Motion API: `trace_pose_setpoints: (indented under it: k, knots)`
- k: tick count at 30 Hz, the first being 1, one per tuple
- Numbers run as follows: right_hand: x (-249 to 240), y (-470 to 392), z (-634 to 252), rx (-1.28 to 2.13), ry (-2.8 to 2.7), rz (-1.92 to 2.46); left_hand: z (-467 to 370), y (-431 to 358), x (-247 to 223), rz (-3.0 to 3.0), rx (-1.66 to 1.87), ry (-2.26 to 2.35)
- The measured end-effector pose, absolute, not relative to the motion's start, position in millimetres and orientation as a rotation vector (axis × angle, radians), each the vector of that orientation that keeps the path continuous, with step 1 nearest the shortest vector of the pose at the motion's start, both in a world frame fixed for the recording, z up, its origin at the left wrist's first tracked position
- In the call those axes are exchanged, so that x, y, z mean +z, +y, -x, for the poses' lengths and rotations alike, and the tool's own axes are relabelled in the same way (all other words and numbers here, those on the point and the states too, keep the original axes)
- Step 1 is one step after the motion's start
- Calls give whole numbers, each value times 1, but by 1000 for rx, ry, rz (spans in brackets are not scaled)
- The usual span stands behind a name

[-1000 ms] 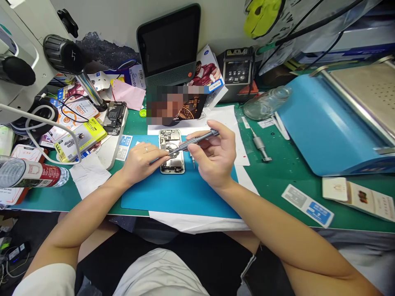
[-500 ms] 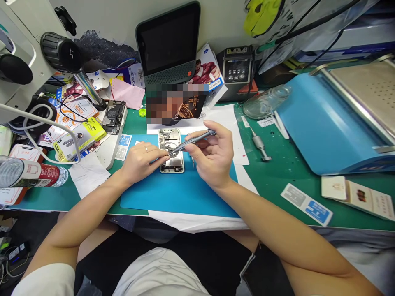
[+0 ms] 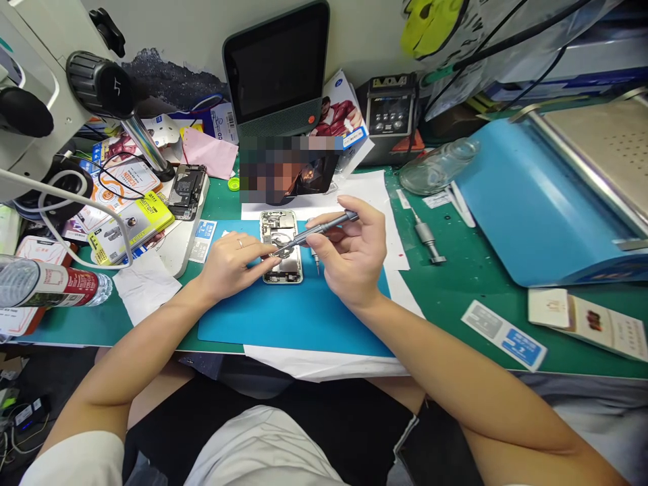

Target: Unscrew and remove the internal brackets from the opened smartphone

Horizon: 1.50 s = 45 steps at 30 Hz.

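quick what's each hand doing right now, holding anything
Left hand: fingertips together at the screwdriver's tip, over the opened phone; grip unclear.
Right hand: closed around the gray screwdriver.

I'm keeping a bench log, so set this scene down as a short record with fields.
Right hand: holds a gray screwdriver
Left hand: fingertips by the screwdriver's tip; whether they pinch anything is unclear
Opened phone: mostly on the blue mat, under the screwdriver's tip
Second tool: on the green tabletop
Glass jar: left of the blue machine
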State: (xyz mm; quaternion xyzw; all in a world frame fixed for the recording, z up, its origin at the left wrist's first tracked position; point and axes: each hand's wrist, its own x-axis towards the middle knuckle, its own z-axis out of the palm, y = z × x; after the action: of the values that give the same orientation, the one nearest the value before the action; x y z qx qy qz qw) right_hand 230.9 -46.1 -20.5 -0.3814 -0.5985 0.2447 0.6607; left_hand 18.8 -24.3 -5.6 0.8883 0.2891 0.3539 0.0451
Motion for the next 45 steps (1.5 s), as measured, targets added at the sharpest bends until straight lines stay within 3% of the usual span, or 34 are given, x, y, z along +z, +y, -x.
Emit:
trace_pose_setpoints:
  k: [45]
  knots:
    - [-20,-50,-237,504,-1520,921,-18,-26,7,-2557,981,973]
